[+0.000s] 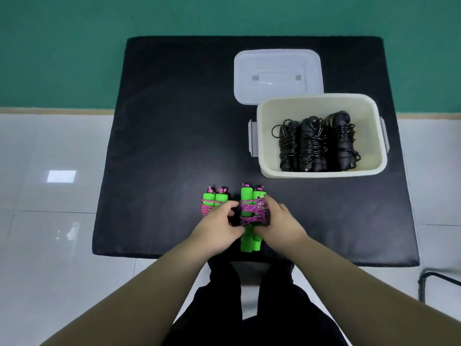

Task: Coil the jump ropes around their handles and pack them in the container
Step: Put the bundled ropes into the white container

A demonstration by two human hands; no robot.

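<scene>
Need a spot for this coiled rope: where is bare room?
Bare: black mat left of clear lid and cream container; also right of right hand. Crowded: near edge, where left hand and right hand grip green-handled pink rope beside second green bundle.

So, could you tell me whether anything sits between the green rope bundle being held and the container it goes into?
Nothing visible does. Only bare black mat lies between the green rope bundle and the container, whose lid lies off behind it. Three black rope bundles already cover much of its floor.
</scene>
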